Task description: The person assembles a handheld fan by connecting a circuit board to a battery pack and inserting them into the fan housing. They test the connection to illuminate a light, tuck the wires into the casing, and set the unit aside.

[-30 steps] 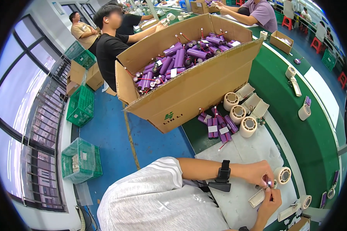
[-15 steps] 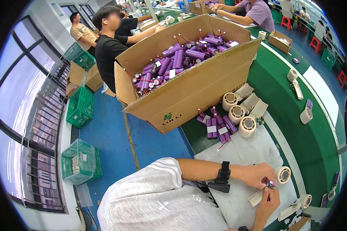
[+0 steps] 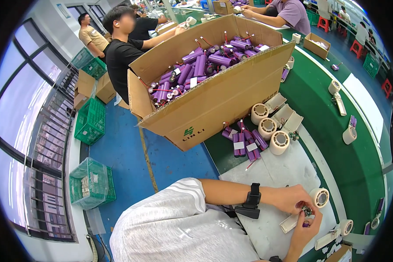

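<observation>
My left hand (image 3: pixel 292 198), reaching in from above, has its fingers closed on a small green circuit board (image 3: pixel 308 211). My right hand (image 3: pixel 308 229) comes from the lower edge, its fingertips also pinching at the board. A purple bit (image 3: pixel 307 224), perhaps a battery cell, shows by the right-hand fingers. Partly covered by that hand, a cream plastic handle shell (image 3: pixel 288 224) lies on the white sheet (image 3: pixel 266 192). Just beyond the left hand stands a round cream fan head (image 3: pixel 321 198) with a dark grille; whether it joins the shell is hidden.
A big cardboard box (image 3: pixel 222 102) full of purple battery packs stands ahead-left. Loose battery packs (image 3: pixel 244 143) and several cream fan heads (image 3: pixel 279 142) sit beside it. The green curved conveyor (image 3: pixel 336 135) carries fan parts. Co-workers sit beyond; a green crate (image 3: pixel 91 183) stands on the floor.
The circuit board has turned between my fingers and shows more of its green side. My right hand has shifted slightly, revealing the purple bit. Fan parts on the conveyor have moved a little nearer.
</observation>
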### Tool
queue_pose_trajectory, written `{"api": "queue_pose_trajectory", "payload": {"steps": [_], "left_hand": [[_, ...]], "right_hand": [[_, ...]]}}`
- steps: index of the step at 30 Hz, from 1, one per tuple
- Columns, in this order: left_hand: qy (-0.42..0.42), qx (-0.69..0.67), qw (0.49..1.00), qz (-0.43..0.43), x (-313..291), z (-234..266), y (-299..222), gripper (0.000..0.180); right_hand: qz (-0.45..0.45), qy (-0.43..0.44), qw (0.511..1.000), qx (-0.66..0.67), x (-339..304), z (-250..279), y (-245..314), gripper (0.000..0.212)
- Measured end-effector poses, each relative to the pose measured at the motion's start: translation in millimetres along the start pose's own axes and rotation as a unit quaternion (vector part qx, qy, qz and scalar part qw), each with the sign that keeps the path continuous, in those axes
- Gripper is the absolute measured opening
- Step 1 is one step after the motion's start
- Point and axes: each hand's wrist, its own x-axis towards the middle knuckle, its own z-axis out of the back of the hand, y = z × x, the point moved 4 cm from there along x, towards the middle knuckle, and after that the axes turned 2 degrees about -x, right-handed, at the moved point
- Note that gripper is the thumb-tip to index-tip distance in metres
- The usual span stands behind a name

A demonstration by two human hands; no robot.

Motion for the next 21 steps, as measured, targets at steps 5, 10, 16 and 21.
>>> {"api": "queue_pose_trajectory", "payload": {"steps": [5,10,16,21], "left_hand": [[-0.012,0.009,0.999,-0.034,-0.9,2.0,2.2,0.028],[-0.010,0.028,1.000,-0.008,-2.5,1.4,4.9,0.025],[0.000,0.040,0.999,-0.021,-2.3,2.3,5.6,0.026],[-0.004,0.039,0.998,-0.043,-1.9,2.4,5.5,0.026]], "right_hand": [[0.006,-0.014,1.000,0.006,1.5,2.6,5.9,0.030],[0.010,-0.019,1.000,0.010,0.9,1.8,2.8,0.033],[0.006,-0.015,1.000,-0.015,4.2,3.2,8.0,0.036],[0.016,-0.019,0.999,-0.021,5.2,4.2,10.8,0.035]]}}
